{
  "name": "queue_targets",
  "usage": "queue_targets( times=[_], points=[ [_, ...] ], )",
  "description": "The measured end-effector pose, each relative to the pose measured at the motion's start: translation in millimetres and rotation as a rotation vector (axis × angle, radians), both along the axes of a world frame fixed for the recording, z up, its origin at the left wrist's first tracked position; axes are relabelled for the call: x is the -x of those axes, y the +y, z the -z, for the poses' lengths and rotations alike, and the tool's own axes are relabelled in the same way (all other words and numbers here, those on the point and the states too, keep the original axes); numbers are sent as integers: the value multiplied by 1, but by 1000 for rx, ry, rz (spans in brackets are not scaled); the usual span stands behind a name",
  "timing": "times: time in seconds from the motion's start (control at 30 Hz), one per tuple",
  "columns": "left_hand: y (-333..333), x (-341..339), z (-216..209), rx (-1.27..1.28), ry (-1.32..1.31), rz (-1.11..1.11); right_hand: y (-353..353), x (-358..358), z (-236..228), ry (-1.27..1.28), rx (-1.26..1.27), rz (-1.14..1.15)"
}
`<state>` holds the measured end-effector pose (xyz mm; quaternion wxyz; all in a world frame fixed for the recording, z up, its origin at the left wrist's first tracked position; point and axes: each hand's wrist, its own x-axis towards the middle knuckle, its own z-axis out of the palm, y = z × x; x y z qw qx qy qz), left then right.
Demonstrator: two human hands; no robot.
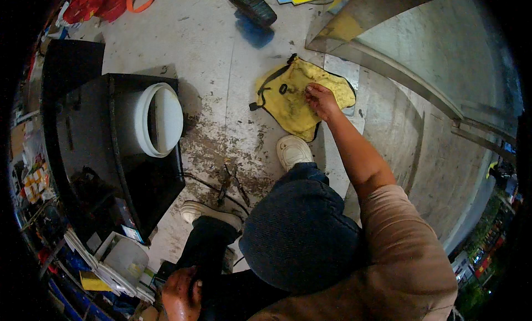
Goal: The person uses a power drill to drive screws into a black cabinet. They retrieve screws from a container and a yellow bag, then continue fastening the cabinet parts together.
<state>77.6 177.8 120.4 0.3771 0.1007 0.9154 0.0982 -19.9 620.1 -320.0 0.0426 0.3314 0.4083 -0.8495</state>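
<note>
A yellow cloth [302, 108] with black edging, a small black ring and dark stains lies spread on the floor ahead. Over its right part is my right hand [322, 101], its fingers curled and drawn together. Anything small between those fingers is too fine to make out. At the lower left, my left hand [182, 294] rests beside my dark trouser leg with its fingers bent inward. What it may hold is hidden. My right shoe [295, 151] stands at the near edge of the cloth.
To the left, a white bucket [159, 120] sits against a black box-shaped cabinet [88, 138]. A black cable with clips [230, 188] lies between my feet. Ahead are a black cordless tool [252, 6] and a red bag [102, 5]. A metal-framed panel [399, 66] borders the right.
</note>
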Motion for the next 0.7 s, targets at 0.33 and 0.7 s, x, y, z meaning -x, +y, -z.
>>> queue_targets(
  times=[0.33,0.7],
  points=[
    [-4,-6,-2,53,22,38,-9,-7,-32,206,524,136],
    [-3,-7,2,-18,80,-34,-20,31,2,24,-1299,-448]
  ],
)
